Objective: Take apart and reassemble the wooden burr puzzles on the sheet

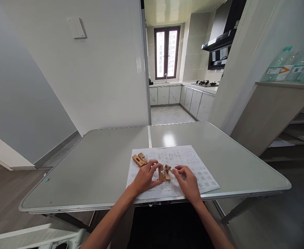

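Note:
Between thumb and fingers, my left hand (147, 177) grips a notched wooden puzzle piece (161, 173), held upright. Just to its right, another notched wooden block (167, 174) stands over the paper; whether it touches the left piece I cannot tell. My right hand (187, 180) pinches a small wooden piece (171, 171) whose tip reaches toward that block. Beyond my left hand lie loose wooden pieces (138, 160), one with an oval slot and a dark mark. Beneath everything is a white instruction sheet (193, 157) printed with small diagrams.
The grey folding table (110, 166) has a metal edge and a centre seam (149, 136). A small green bit (47, 180) lies near its left edge. On the right, plastic bottles (281, 64) stand on a wooden shelf unit (271, 110). A kitchen opens behind the table.

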`<state>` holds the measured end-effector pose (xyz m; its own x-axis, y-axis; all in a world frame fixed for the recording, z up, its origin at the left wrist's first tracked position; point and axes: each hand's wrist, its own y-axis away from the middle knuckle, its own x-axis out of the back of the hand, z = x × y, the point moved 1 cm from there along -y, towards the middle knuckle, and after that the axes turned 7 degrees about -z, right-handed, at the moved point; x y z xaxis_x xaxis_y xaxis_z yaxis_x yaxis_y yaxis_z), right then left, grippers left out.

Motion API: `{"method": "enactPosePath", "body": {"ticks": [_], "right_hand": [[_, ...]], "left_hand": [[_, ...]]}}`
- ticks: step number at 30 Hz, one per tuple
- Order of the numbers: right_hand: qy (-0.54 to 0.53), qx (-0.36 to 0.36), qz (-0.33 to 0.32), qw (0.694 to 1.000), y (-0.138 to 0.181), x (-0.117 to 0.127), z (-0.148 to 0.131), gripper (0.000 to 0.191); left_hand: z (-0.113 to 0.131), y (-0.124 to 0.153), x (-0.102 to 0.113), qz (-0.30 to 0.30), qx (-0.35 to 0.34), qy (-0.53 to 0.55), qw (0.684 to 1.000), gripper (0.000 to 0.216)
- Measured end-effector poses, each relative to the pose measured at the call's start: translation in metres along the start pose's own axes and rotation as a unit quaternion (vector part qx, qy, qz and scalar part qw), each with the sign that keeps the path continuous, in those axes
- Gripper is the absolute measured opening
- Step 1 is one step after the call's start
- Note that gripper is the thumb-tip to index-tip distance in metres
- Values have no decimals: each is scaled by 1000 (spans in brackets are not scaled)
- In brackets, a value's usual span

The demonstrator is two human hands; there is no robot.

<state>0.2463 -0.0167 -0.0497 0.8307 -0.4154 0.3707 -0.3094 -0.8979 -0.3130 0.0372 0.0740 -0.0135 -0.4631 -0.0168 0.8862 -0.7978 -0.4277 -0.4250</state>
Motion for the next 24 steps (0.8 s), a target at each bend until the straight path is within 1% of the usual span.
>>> {"method": "enactPosePath", "body": {"ticks": [4, 8, 11, 14, 17, 20, 24], "right_hand": [[17, -11, 15, 1000, 2, 0, 2, 36], [48, 2, 2, 999, 2, -5, 2, 31], [70, 21, -23, 997, 2, -7, 3, 24], [68, 32, -46, 996, 2, -8, 2, 21], [62, 45, -72, 994, 2, -6, -2, 18], [55, 69, -115, 989, 3, -5, -6, 15], [49, 103, -164, 980, 4, -5, -12, 18]], "left_hand": [[0, -2, 2, -16, 31, 30, 999, 63], [-1, -3, 2, -23, 52, 42, 997, 63], [-3, -4, 0, -25, 54, 43, 997, 62], [-5, -4, -2, -24, 62, 44, 997, 61], [-5, -4, -2, -25, 66, 47, 996, 67], [-4, -5, 1, -28, 57, 57, 996, 75], [-1, -7, 4, -25, 49, 60, 997, 74]]}}
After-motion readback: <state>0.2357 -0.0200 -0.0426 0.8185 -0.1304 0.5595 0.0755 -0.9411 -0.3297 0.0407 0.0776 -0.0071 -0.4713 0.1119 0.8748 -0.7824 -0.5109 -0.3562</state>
